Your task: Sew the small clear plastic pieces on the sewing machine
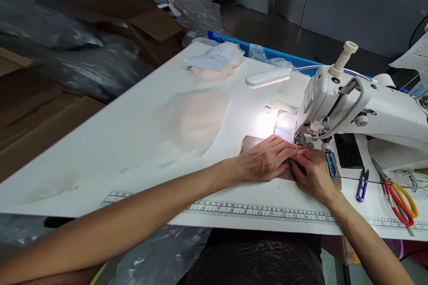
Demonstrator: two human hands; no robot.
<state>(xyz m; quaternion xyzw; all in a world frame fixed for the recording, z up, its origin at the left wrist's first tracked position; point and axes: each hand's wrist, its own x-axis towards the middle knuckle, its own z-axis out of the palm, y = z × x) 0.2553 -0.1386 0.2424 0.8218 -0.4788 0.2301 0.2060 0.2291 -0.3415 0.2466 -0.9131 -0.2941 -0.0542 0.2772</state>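
At the needle end of a white sewing machine (334,98), both hands are close together, fingertips nearly touching. My left hand (267,159) lies over a thin, pinkish-brown piece of fabric (249,143), its fingers stretched toward the presser foot (297,138). From the other side, my right hand (311,171) has its thumb and fingers pinched together at the fabric edge just in front of the foot. The hands hide much of the fabric, and the pinched part is hard to see. A bright lamp (267,79) lights the spot.
Right of my hands lie blue thread snips (331,164), purple snips (361,185), red-handled scissors (396,200) and a black plate (348,150). Sheer pale fabric (200,120) spreads over the table to the left; a paper pattern (214,59) rests behind it. Cardboard boxes (154,26) stand beyond the left edge.
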